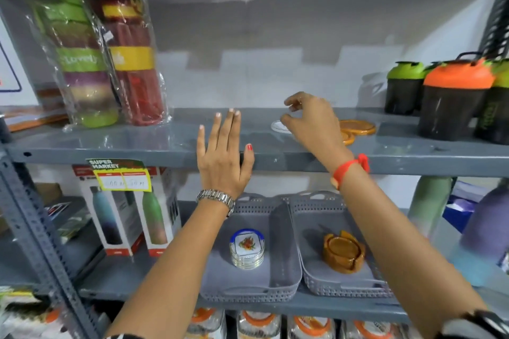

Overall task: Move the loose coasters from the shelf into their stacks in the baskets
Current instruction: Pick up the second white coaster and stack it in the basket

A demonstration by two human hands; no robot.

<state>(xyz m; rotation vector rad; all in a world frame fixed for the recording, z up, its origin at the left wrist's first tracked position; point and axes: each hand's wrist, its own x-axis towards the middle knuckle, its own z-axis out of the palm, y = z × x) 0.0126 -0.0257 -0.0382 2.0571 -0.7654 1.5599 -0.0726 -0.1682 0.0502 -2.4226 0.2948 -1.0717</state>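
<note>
Presently, head view, all places reckoned from the grey metal upper shelf [124, 140].

Item one: a round white coaster with a pale rim [278, 126], lying flat on that shelf. It is probably light, stiff and thin, possibly glazed and slick; best lifted by its rim, tipped up from one edge, since a flat disc on smooth metal gives little to grip.

Item two: two round orange-brown wooden coasters [356, 127], flat on the same shelf and overlapping; likely light, rigid and not fragile.

Right hand [311, 122]: over the shelf, fingers curled and parted, thumb tip at the white coaster's near edge, gripping nothing yet. The white coaster shows at its thumb side, the wooden pair at its far side.

Left hand [224, 154]: spread flat and empty at the shelf's front lip.

Below the shelf: a left grey perforated basket [281, 278] with a stack of floral white coasters [247, 248], and a right grey perforated basket [311, 281] with a wooden coaster holder [344, 252].
</note>
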